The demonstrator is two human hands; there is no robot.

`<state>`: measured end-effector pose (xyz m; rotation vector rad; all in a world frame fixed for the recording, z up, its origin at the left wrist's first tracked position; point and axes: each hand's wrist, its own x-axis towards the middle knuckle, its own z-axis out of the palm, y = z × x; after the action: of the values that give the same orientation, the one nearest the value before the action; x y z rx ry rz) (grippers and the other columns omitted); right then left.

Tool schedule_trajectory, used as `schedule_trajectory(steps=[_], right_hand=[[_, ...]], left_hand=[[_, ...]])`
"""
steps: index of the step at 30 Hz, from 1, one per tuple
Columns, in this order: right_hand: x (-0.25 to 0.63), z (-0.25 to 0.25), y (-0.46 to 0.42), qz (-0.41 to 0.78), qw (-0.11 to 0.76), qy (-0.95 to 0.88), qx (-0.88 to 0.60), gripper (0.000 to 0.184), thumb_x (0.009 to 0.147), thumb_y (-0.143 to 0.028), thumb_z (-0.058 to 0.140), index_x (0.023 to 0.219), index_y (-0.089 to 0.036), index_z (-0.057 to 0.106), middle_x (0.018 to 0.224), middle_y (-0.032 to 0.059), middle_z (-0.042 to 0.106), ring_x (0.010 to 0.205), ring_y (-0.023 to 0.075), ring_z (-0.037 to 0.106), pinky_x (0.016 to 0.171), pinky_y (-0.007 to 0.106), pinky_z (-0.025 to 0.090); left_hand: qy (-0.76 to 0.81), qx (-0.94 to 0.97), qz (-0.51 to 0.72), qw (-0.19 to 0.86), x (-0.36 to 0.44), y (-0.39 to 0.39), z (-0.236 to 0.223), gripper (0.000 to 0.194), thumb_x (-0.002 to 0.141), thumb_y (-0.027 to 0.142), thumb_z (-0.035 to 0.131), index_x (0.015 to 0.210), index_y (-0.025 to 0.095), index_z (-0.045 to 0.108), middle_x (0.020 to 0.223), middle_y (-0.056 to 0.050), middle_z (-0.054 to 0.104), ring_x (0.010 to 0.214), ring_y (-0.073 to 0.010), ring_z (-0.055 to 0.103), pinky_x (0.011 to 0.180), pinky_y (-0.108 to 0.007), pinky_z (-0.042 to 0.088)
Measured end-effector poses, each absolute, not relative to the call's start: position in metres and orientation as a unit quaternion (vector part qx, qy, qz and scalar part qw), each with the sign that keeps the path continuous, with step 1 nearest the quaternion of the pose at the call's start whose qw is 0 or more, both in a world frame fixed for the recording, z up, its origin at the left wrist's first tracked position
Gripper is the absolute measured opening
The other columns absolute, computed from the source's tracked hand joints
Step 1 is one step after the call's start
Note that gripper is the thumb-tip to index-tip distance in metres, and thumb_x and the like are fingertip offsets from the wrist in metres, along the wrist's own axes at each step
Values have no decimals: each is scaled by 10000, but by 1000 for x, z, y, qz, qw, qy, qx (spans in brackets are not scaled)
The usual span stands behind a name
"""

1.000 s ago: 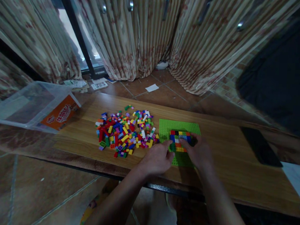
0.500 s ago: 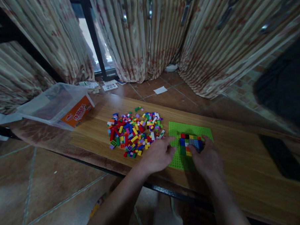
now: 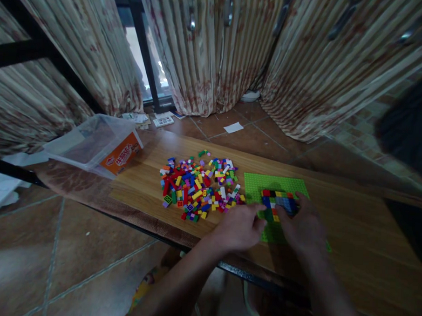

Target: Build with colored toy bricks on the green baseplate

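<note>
A flat multicoloured block of toy bricks (image 3: 275, 202) lies on the green baseplate (image 3: 254, 181). My right hand (image 3: 304, 222) grips the block from the right, thumb on the near side and fingers round the far right corner. At the block's left edge, my left hand (image 3: 241, 224) stretches out its index finger, the tip seeming to touch the bricks. Its thumb is apart from that finger, and no brick shows in it. To the left of the baseplate spreads a pile of loose toy bricks (image 3: 198, 183) in many colours.
A clear plastic bin (image 3: 89, 143) with an orange label stands at the left end of the wooden tabletop (image 3: 139, 192). A dark flat object (image 3: 404, 227) lies at the right. Behind hang striped curtains (image 3: 201, 64); a white paper (image 3: 234, 127) is on the tiled floor.
My left hand has moved right, up to the block's left edge. My right hand keeps its grip. The whole scene has shifted slightly right in view.
</note>
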<state>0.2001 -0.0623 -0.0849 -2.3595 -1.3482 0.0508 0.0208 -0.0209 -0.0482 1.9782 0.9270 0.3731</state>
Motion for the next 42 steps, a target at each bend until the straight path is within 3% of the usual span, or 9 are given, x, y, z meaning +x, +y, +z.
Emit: schedule_trajectory(steps=[13, 21, 30, 36, 42], right_hand=[[202, -88, -59, -2, 193, -506, -841, 592, 848, -361, 448, 1338, -29, 464, 1229, 258, 595, 1123, 375, 577, 967, 515, 440], [210, -91, -57, 1, 182, -518, -836, 590, 834, -313, 453, 1362, -49, 453, 1252, 235, 593, 1165, 366, 559, 984, 502, 440], [227, -84, -57, 49, 172, -482, -858, 622, 763, -291, 559, 1353, -107, 495, 1215, 194, 640, 1092, 352, 618, 948, 488, 480], [242, -82, -66, 60, 193, -533, -821, 630, 678, -146, 552, 1308, -177, 555, 1128, 112, 680, 1056, 287, 623, 951, 445, 484], [234, -81, -66, 58, 217, -575, -787, 696, 610, -11, 454, 1262, -204, 601, 1185, 91, 652, 1168, 271, 551, 1042, 474, 425]], left_hand=[[371, 827, 56, 418, 24, -24, -49, 468, 870, 301, 470, 1294, 133, 578, 990, -125, 723, 992, -286, 665, 908, -422, 529], [412, 803, 89, 421, 18, -18, -52, 414, 864, 269, 492, 1246, 144, 593, 974, -103, 723, 918, -233, 674, 832, -334, 538], [457, 789, 126, 390, 7, -5, -53, 356, 866, 255, 485, 1195, 160, 586, 923, -94, 714, 852, -229, 670, 765, -327, 520], [474, 786, 121, 377, 7, -2, -56, 367, 880, 266, 479, 1214, 143, 569, 892, -96, 717, 828, -216, 668, 727, -304, 502], [479, 796, 119, 350, 8, -3, -55, 352, 875, 243, 498, 1204, 137, 570, 876, -84, 718, 818, -205, 668, 745, -303, 494]])
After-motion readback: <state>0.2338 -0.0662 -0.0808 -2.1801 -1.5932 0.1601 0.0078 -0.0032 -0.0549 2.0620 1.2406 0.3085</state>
